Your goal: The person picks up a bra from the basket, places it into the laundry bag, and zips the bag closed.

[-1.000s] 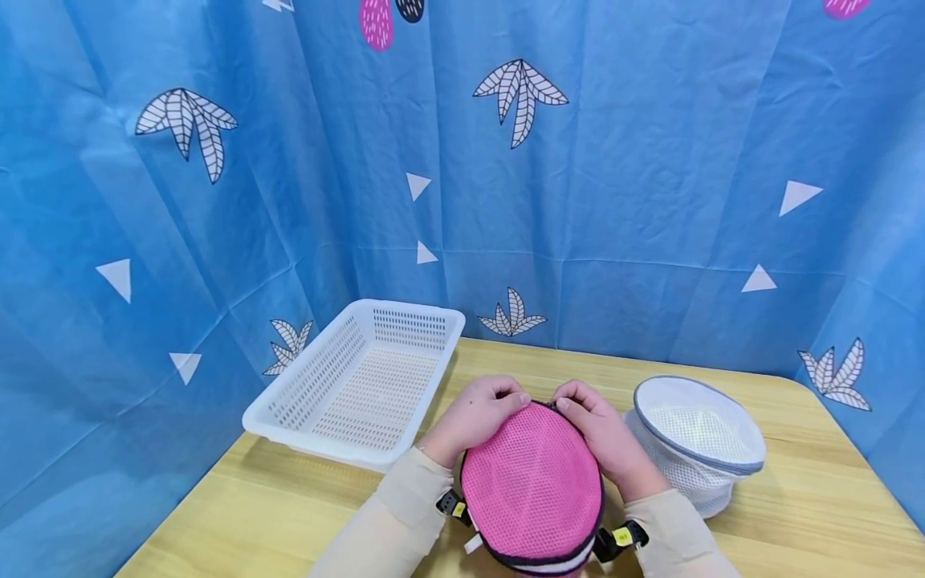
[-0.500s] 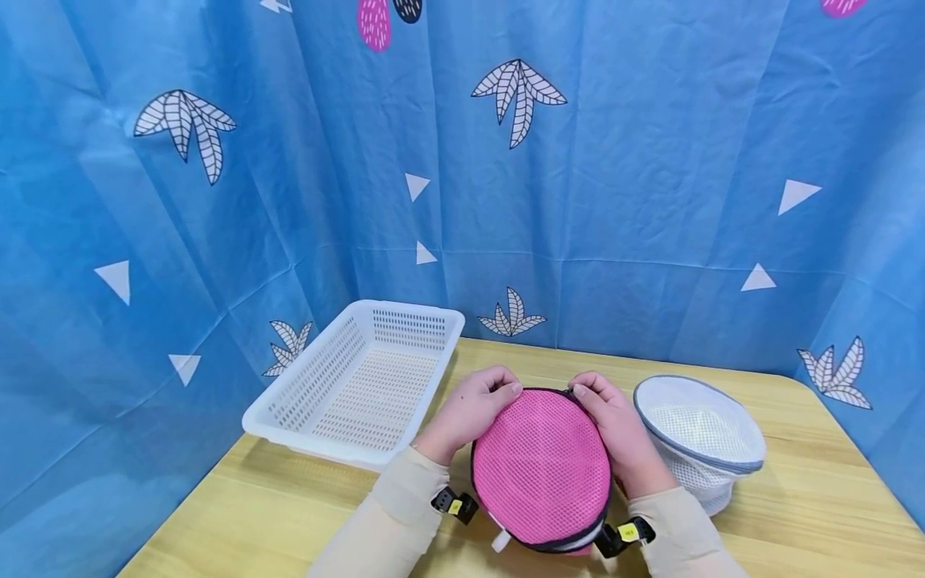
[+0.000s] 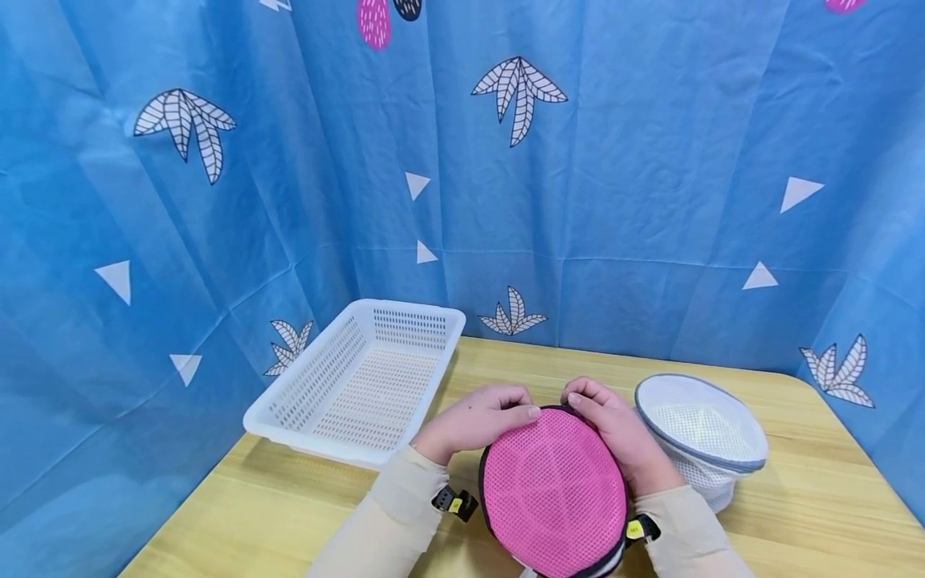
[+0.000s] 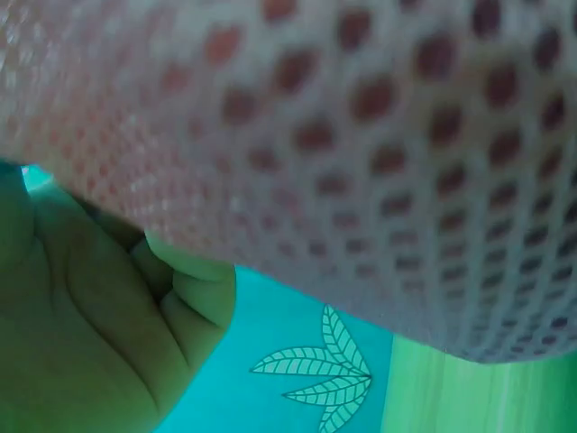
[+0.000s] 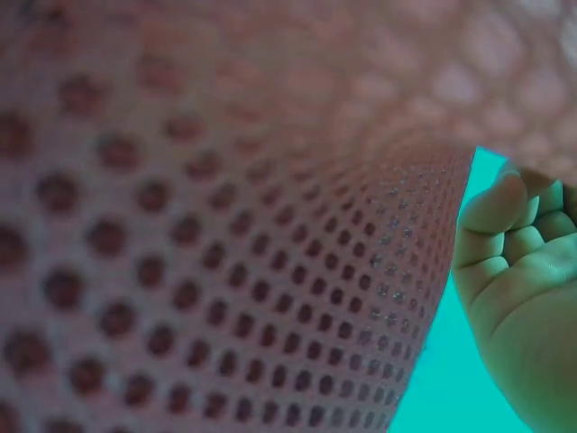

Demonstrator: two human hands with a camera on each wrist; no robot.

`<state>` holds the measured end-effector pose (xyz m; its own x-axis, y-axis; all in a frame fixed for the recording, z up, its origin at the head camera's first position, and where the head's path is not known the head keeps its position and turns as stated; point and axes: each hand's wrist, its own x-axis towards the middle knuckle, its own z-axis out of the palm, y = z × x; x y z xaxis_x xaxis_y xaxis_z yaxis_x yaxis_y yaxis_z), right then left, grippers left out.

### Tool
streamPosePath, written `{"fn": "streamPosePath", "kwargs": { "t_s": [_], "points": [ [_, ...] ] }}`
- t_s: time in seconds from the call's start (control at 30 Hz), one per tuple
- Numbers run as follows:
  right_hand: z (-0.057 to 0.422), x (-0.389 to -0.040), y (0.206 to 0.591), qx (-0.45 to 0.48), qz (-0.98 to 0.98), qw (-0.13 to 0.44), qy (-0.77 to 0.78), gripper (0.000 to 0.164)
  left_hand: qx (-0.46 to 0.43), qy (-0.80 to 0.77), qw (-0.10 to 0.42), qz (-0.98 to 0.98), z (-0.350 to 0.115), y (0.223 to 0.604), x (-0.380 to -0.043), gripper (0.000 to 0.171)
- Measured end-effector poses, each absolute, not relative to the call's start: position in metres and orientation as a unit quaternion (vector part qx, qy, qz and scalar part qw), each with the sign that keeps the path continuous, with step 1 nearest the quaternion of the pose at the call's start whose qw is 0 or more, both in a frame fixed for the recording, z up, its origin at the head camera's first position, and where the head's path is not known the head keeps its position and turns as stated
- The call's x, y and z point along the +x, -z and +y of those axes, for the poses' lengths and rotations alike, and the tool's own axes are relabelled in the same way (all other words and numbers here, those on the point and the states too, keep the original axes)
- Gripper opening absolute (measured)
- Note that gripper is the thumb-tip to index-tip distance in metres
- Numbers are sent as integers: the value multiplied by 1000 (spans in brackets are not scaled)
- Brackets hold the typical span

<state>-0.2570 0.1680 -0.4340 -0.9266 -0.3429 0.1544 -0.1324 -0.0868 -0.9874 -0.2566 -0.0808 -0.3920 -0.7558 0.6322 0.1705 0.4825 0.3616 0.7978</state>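
A round pink mesh laundry bag [image 3: 555, 490] with a black zippered edge is held up between both hands, its circular top tilted toward the head camera. My left hand [image 3: 480, 419] pinches the far edge of the bag, thumb on top. Just to the right along that edge, my right hand [image 3: 613, 433] grips the rim by the zipper between thumb and fingers. Perforated mesh [image 4: 388, 162] fills most of the left wrist view, with the left palm [image 4: 99, 316] at its lower left. In the right wrist view, the curled right hand [image 5: 527, 280] sits beside the mesh wall [image 5: 225, 262].
A white mesh bag [image 3: 697, 425] with a grey rim stands on the wooden table [image 3: 817, 490], close behind the right forearm. To the left lies a white slotted plastic basket [image 3: 269, 417]. A blue patterned curtain [image 3: 621, 201] encloses the table's back and sides.
The pink bag has shifted right and, over the last half second, toward the person. Both hands stay at its far edge; they spread apart slightly, then drew closer together.
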Motion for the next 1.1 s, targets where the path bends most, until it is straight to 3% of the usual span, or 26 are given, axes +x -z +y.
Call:
{"fn": "streamPosePath", "kwargs": {
  "t_s": [0.1, 0.3, 0.7, 1.1],
  "points": [
    [166, -256, 434, -189, 666, 81, 717, 28, 332, -455, 80, 823, -77, 392, -255, 18],
    [161, -256, 436, -218, 669, 91, 705, 23, 329, -431, 58, 838, -71, 393, -252, 26],
    [154, -256, 438, -280, 669, 110, 679, 22, 307, -429, 45, 848, -69, 399, -254, 13],
    [155, -255, 439, -265, 659, 113, 695, 15, 296, -443, 32, 846, -70, 399, -254, 12]
  ]
}}
